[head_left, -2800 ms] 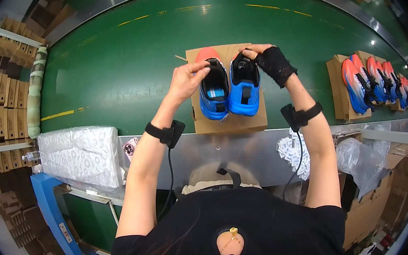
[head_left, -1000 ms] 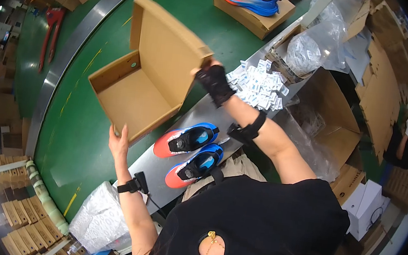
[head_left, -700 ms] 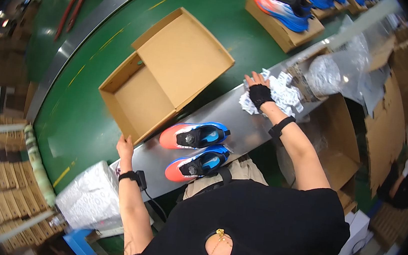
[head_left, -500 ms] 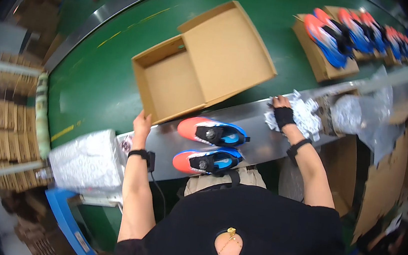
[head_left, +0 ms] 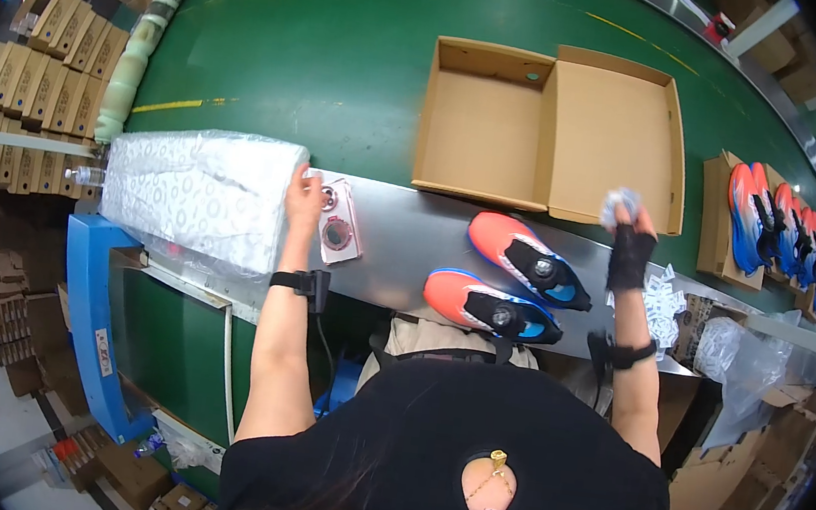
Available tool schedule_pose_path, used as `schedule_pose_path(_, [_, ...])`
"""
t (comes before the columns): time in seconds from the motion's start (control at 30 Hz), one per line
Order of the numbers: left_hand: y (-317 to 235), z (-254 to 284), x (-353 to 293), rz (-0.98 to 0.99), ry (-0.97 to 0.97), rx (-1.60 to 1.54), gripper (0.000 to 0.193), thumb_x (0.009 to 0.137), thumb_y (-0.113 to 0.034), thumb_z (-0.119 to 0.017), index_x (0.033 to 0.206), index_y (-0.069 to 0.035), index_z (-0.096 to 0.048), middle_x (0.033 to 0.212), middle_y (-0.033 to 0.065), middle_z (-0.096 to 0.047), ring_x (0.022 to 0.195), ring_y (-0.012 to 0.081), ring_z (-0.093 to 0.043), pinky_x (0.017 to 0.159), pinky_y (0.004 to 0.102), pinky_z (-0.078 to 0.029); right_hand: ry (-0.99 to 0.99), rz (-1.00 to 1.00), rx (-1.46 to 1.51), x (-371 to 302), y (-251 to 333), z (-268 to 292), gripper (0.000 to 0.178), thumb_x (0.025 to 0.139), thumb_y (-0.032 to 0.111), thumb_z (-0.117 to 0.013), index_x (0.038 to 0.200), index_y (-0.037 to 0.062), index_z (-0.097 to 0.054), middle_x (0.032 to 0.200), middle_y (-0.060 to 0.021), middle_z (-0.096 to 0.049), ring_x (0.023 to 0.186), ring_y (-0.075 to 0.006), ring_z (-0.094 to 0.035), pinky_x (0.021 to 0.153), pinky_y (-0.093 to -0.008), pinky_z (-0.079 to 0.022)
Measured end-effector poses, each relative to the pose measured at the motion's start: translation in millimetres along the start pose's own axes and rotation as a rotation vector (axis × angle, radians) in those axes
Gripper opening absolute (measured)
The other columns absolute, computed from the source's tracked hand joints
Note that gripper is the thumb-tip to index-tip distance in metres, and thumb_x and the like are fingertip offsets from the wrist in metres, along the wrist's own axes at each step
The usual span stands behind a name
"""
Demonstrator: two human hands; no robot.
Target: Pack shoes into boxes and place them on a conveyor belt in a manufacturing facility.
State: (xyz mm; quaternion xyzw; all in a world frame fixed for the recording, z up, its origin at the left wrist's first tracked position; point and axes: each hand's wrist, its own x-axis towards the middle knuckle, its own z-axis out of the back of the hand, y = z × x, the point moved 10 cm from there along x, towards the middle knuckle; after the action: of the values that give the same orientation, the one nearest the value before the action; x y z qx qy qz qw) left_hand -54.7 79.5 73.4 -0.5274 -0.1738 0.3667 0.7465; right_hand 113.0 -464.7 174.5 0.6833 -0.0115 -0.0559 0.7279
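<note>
My left hand (head_left: pixel 304 199) reaches the right edge of a stack of white patterned wrapping paper (head_left: pixel 194 192), its fingertips touching the corner and thumb apart. My right hand (head_left: pixel 635 231), in a black fingerless glove, holds a small white packet (head_left: pixel 621 207) in front of the open lid of a brown cardboard shoebox (head_left: pixel 488 128). Two orange, white and blue sports shoes with black dials, an upper shoe (head_left: pixel 528 259) and a lower shoe (head_left: pixel 491 305), lie side by side on the metal ledge between my arms. A pile of small white packets (head_left: pixel 661 309) lies beside my right wrist.
A red-and-white card with round parts (head_left: pixel 339 222) lies right of the paper. The green conveyor belt (head_left: pixel 288 70) runs behind the ledge. More shoes on boxes (head_left: pixel 759 225) line the far right. Crumpled clear plastic (head_left: pixel 758 365) and a blue frame (head_left: pixel 99 321) flank me.
My view has turned left. My left hand has left the shoebox corner and moved to the paper stack. My right hand has risen from the pile with a small packet.
</note>
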Motion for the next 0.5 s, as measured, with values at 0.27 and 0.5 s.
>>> schedule_pose_path(0.27, [141.1, 178.5, 36.9, -0.129, -0.295, 0.706, 0.045, 0.078, -0.022, -0.054, 0.118, -0.004, -0.043, 0.105, 0.0189, -0.05, 0.096, 0.0299, -0.049, 0.079, 0.0412, -0.04, 0.172, -0.222, -0.135, 53.3, -103.8, -172.7, 0.064, 0.069, 0.008, -0.065, 0.124, -0.0034, -0.034, 0.099, -0.0149, -0.057, 0.078, -0.0186, -0.058, 0.058, -0.0258, -0.048])
schedule_pose_path(0.5, [97.3, 160.3, 24.4, 0.118, 0.017, 0.927, 0.078, 0.069, -0.054, -0.056, 0.132, -0.016, -0.028, 0.14, 0.0154, -0.011, 0.129, 0.0322, -0.004, 0.093, 0.0642, -0.005, 0.195, -0.36, -0.412, 36.0, -149.9, -197.4, 0.029, 0.07, 0.025, -0.066, 0.091, 0.0054, -0.061, 0.064, -0.0024, -0.057, 0.044, -0.008, -0.044, 0.039, -0.0239, -0.033])
